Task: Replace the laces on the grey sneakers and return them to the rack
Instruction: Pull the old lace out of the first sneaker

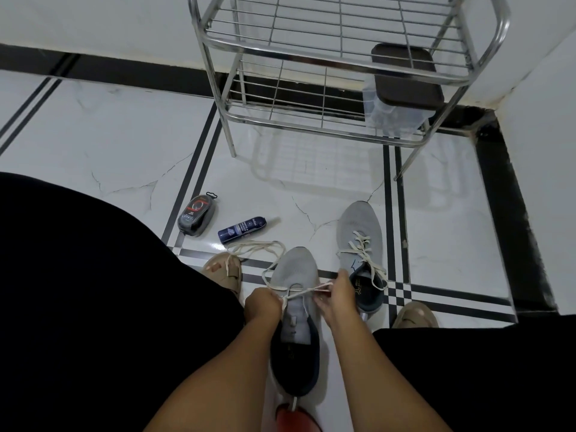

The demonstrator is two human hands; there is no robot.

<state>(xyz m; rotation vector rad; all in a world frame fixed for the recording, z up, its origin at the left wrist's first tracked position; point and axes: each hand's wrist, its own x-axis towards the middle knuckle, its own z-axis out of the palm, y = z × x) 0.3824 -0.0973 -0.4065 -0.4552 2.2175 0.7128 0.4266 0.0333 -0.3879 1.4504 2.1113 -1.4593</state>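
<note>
Head view: at lower centre of the frame, the nearer grey knit sneaker with a dark collar (295,294) lies toe-up on the white marble-patterned tiled floor (109,145), between the person's forearms. The left hand (262,304) is curled around one run of the cream flat lace (282,289) at the shoe's left edge; the right hand (335,296) pinches the other run at its right edge. The lace crosses only the lowest eyelets, and the rest of it trails in loose loops toward the left, over a tan sandalled foot (225,272).

Right of centre, the 2nd grey knit sneaker (358,232) rests on the floor already laced, ends loose. The chrome wire shoe rack (336,73) stands at upper centre, with a brown-lidded clear plastic box (402,88) on its lower tier. A dark shoe-polish sponge case (196,216) and a blue spray can (241,229) lie left of centre.

The step in hand appears to be threading the 1st crossings on this shoe. Next, each end likely needs feeding through the following eyelet pair, keeping both sides even, before tying and racking the 2 shoes.
</note>
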